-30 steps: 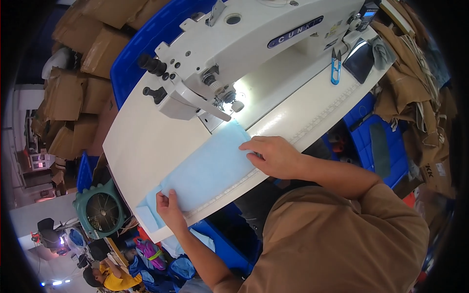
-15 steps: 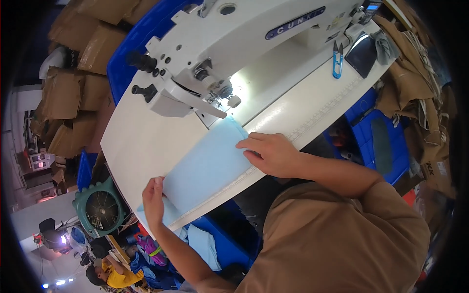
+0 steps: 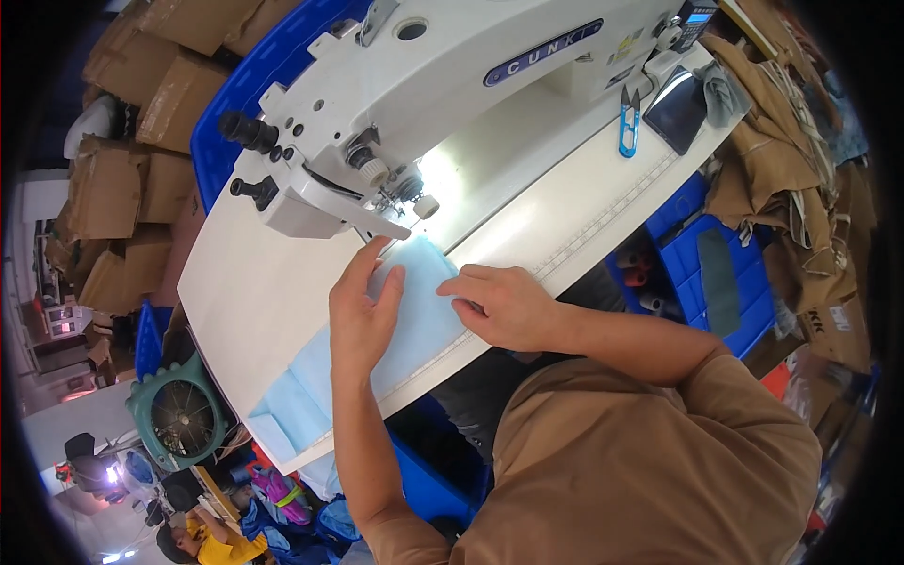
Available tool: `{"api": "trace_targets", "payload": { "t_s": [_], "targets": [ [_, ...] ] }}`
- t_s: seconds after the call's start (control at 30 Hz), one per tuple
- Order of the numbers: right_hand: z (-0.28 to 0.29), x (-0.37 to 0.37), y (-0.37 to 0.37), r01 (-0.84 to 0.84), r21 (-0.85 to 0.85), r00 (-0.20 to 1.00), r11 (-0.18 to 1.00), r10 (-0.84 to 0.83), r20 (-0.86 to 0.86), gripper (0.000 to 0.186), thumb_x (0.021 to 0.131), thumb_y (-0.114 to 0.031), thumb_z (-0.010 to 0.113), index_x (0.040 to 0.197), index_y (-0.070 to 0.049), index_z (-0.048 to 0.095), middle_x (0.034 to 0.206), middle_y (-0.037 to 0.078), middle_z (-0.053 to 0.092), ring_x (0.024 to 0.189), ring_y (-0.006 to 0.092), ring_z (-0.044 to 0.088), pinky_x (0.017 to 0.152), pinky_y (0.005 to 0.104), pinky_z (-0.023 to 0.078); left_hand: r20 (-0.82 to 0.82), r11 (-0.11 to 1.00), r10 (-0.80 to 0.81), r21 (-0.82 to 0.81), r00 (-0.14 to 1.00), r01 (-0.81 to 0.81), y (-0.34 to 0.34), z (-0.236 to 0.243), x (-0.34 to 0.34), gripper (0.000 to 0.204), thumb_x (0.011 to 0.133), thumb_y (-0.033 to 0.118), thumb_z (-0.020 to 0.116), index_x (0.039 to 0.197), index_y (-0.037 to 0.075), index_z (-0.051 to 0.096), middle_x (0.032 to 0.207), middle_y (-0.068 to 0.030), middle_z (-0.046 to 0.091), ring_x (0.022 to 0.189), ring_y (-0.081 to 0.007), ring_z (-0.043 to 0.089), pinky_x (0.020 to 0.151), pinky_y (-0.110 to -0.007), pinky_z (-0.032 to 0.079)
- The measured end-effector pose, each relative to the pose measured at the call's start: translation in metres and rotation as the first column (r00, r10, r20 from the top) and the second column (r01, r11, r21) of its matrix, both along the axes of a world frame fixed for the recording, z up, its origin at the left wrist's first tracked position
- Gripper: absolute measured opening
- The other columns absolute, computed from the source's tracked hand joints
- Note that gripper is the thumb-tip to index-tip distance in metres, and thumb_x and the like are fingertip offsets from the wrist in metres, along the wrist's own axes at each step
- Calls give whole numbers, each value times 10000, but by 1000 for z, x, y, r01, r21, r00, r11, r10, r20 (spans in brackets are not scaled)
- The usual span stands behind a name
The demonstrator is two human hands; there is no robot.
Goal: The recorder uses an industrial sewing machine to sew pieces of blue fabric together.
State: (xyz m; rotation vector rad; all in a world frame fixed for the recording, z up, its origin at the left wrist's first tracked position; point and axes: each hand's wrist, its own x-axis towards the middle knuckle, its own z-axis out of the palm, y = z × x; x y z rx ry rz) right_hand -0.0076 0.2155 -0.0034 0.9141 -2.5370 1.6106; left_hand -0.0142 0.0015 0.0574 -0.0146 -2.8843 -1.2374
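A light blue cloth [image 3: 419, 325] lies on the white sewing machine table, its far end under the presser foot area of a white sewing machine [image 3: 428, 104]. The lamp there lights the needle area brightly. My left hand [image 3: 364, 315] rests on the cloth's left side with fingers stretched out toward the needle and the thumb apart. On the right, my right hand [image 3: 504, 306] has its fingers curled, thumb and forefinger at the cloth's right edge. The near left part of the cloth lies folded and creased, reaching the table's left end.
Blue-handled thread snips [image 3: 629, 122] and a dark phone [image 3: 676, 113] lie at the table's right end. A ruler strip [image 3: 603, 221] runs along the near edge. Blue crates [image 3: 720, 282], cardboard boxes [image 3: 113, 188] and a green fan [image 3: 184, 414] stand around; a person in yellow [image 3: 212, 541] is behind.
My left hand has let go of the cloth's near left end and moved up beside the needle area. The cloth's left end now lies flat on the table. My right hand stays at the right edge.
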Motion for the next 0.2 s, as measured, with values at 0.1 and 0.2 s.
{"api": "trace_targets", "payload": {
  "t_s": [0.1,0.2],
  "targets": [
    [-1,-1,0,-5,-26,1000,1000,6,11,213,899,-69,660,1105,-78,713,873,100,647,711,301,655,650,417,548,-60,997,13,81,998,-8,-2,-22,-2,357,950,106,710,1306,84,695,959,-41,646,874,-155,555,850,-286,480],
    [-2,-3,2,-13,-50,999,999,15,37,230,894,-61,667,1119,-84,711,881,99,649,718,287,663,651,415,547,100,998,-53,35,994,49,-11,-29,-5,365,948,78,695,1312,54,694,1259,-165,723,1071,-235,679,961,-318,513]
  ]
}}
